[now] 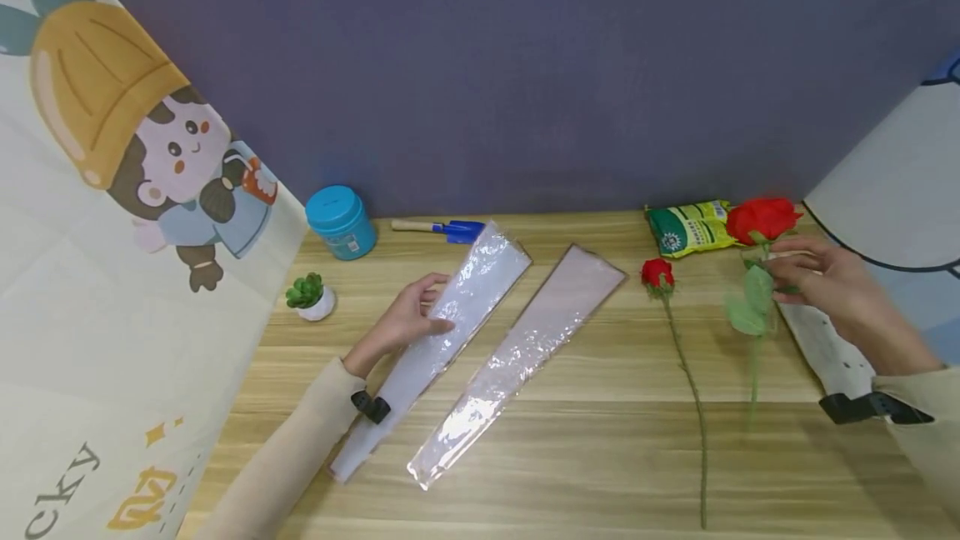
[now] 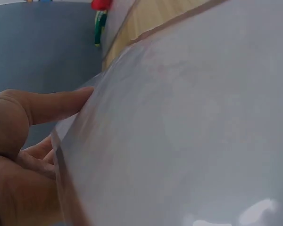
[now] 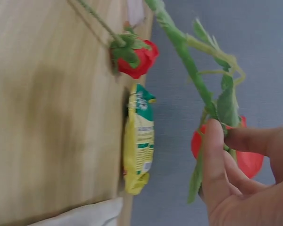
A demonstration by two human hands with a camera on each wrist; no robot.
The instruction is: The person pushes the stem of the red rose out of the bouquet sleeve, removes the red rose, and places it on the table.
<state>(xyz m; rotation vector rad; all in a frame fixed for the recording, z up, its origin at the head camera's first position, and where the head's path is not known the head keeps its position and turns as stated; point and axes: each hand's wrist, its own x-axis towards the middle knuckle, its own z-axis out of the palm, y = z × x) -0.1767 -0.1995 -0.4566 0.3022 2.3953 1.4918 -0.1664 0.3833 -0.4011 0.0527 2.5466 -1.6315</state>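
Observation:
My left hand [image 1: 412,315] grips a long tapered flower sleeve [image 1: 468,286] of whitish, shiny plastic by its side edge. In the left wrist view the thumb lies over the sleeve's edge [image 2: 179,117] and the other fingers are partly hidden behind it. A second, pinkish sleeve [image 1: 525,352] lies beside it on the table. At the right, my right hand [image 1: 821,282] pinches the green stem [image 3: 193,70] of a large red rose [image 1: 763,219] just below its bloom, raised above the table. A smaller red rose [image 1: 686,365] with a long stem lies to its left.
Along the back stand or lie a blue jar [image 1: 341,223], a blue trowel [image 1: 450,229] with a wooden handle and a green-yellow packet [image 1: 688,227]. A potted succulent [image 1: 310,297] is at the left. Under the right forearm lies a whitish flat item [image 1: 828,352], partly covered.

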